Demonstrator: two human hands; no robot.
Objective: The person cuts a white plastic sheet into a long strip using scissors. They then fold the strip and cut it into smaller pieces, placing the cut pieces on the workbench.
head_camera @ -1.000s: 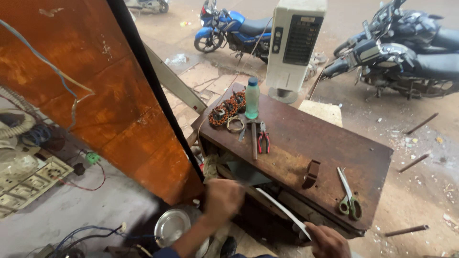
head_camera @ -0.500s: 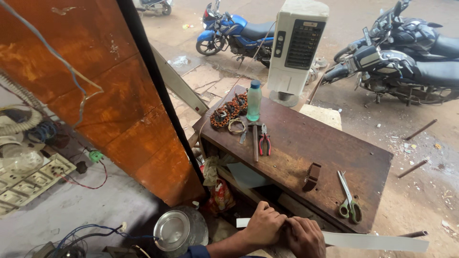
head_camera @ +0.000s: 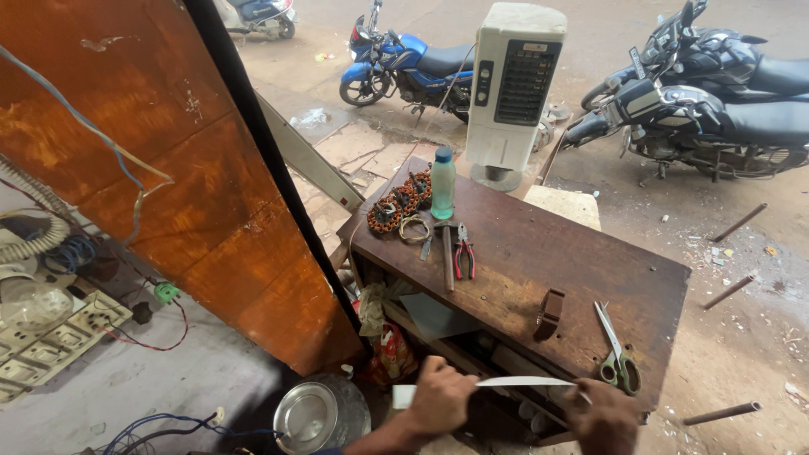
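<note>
My left hand (head_camera: 438, 396) grips a long, thin white strip (head_camera: 522, 382) near its left end, in front of the wooden table. My right hand (head_camera: 602, 417) holds the strip's right end, just below the green-handled scissors (head_camera: 619, 358) lying at the table's near right corner. The strip lies roughly level between my hands, over the open shelf under the brown tabletop (head_camera: 539, 253). A short white stub of it sticks out left of my left hand.
On the table lie red-handled pliers (head_camera: 463, 253), a hammer (head_camera: 445, 253), a green bottle (head_camera: 442, 185), copper windings (head_camera: 400, 202) and a brown clip (head_camera: 549, 313). A white air cooler (head_camera: 516, 84) and motorcycles (head_camera: 708, 93) stand behind. A steel pot (head_camera: 316, 413) sits near my left arm, beside a wooden board (head_camera: 168, 194).
The strip swung from a slant to level. My hands, close together on its left end half a second ago, have spread apart along it, the right one moving rightward.
</note>
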